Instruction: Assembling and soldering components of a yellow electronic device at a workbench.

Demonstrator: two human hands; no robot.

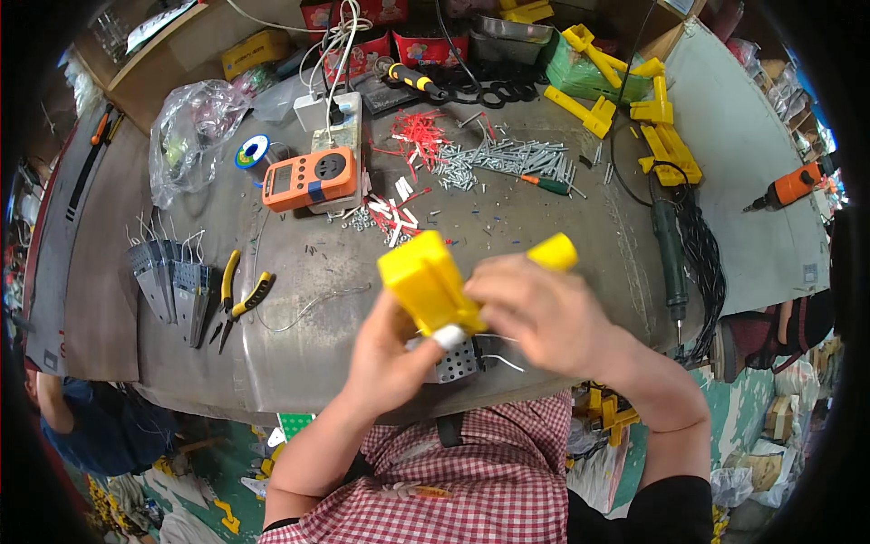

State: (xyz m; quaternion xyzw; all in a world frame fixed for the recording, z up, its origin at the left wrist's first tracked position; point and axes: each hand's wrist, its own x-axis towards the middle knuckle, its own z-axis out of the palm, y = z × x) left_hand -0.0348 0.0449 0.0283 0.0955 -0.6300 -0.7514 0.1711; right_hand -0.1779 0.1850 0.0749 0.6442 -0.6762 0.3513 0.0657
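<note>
Above the front part of the table, my left hand is closed round a yellow plastic housing, with white tape on its thumb. Curled fingers of my right hand grip the housing from the right; motion blurs them slightly. A round yellow end shows beyond the right hand; whether it belongs to the same housing is hidden. Below both hands sits a perforated grey metal piece, partly covered, with white wires coming out to its right.
Pliers and perforated metal plates with wires lie left. An orange meter, a solder spool and a screw pile are farther back. A green electric screwdriver and yellow housings lie right.
</note>
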